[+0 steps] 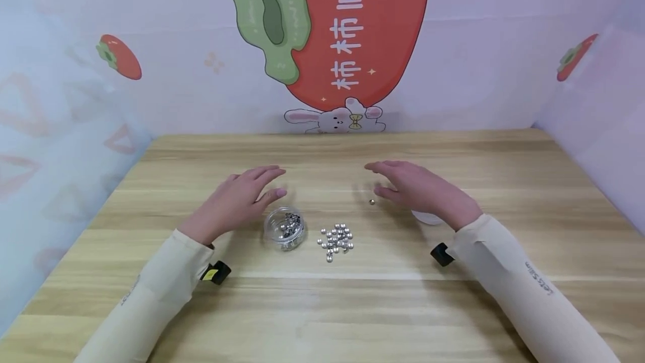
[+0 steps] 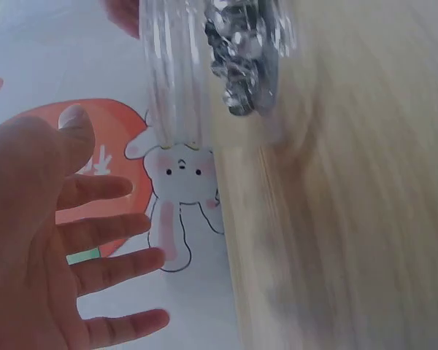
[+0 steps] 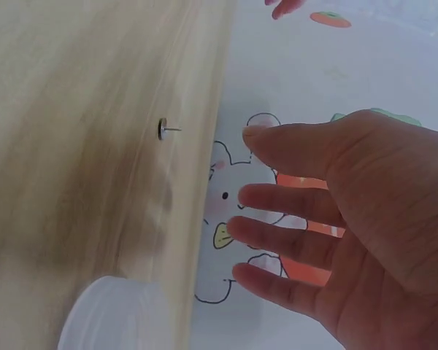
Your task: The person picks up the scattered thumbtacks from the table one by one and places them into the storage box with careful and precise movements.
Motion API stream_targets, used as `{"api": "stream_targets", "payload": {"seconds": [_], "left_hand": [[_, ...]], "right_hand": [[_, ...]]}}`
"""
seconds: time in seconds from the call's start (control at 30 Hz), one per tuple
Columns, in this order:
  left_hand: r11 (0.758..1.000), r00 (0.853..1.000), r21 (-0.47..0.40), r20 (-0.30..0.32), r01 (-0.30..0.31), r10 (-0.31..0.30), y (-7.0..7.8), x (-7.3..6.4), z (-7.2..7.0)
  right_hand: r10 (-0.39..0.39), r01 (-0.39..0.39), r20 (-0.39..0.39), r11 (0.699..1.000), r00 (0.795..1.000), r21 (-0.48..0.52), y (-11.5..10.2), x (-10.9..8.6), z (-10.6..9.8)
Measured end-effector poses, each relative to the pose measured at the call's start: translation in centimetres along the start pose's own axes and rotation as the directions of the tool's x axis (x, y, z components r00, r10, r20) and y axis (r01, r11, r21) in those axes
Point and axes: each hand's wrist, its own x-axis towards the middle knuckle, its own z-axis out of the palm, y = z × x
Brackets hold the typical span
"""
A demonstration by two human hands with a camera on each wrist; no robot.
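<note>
Holding the right hand [image 1: 417, 186] above the wooden table [image 1: 322, 312], with thumb and fingers spread and gripping nothing. Facing, just beside the thumb tip in the head view, a lone tack [image 1: 372, 201], lying on the table to the left of the white lid [image 1: 427, 218] and much nearer to this hand than to the other. Showing in the right wrist view as resting on its flat head, with the pin pointing up from the wood, and touching no finger. Probably turning, for any pinch, on that upright pin: offering the sharp end first, with the head sitting lowest, and so calling for fingertips coming in low and from the sides. Not making out from these views how squarely below the thumb. Holding the left hand [image 1: 247, 198] clear of things as well, with loose, unclenched fingers, while bordering closest on the clear tub [image 1: 272, 233] with tacks inside [image 1: 291, 224]. Having a loose heap of tacks [image 1: 335, 239] lying between tub and lid, nearer to the tub.
</note>
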Motion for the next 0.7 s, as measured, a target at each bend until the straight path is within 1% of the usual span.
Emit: {"api": "stream_targets", "payload": {"seconds": [0.17,0.27,0.37,0.47,0.53,0.63,0.7], "left_hand": [[0.998,0.999,-0.062,0.044,0.002,0.001,0.6,-0.8,-1.0],[0.996,0.996,-0.094,0.082,-0.008,0.016,0.9,-1.1,-1.4],[0.992,0.990,-0.126,0.132,-0.026,0.042,1.3,-1.2,-1.6],[0.988,0.979,-0.151,0.189,-0.043,0.072,1.6,-1.2,-1.5],[0.986,0.968,-0.152,0.231,-0.061,0.095,1.7,-1.3,-1.4],[0.986,0.950,-0.153,0.294,-0.064,0.108,1.9,-1.4,-1.1],[0.988,0.940,-0.147,0.325,-0.057,0.103,2.0,-1.5,-0.9]], "right_hand": [[-0.039,0.039,0.022,0.999,0.999,0.002,-0.8,0.7,0.2],[-0.042,0.042,0.032,0.999,0.999,-0.006,-0.8,0.7,0.3],[-0.045,0.045,0.039,0.999,0.998,-0.017,-0.7,0.5,0.4],[-0.062,0.063,0.043,0.998,0.997,-0.028,-0.6,0.3,0.8],[-0.077,0.079,0.044,0.996,0.996,-0.030,-0.5,0.3,1.1],[-0.087,0.088,0.056,0.996,0.995,-0.021,-0.5,0.5,1.5],[-0.089,0.090,0.066,0.996,0.994,-0.016,-0.5,0.6,1.8]]}}
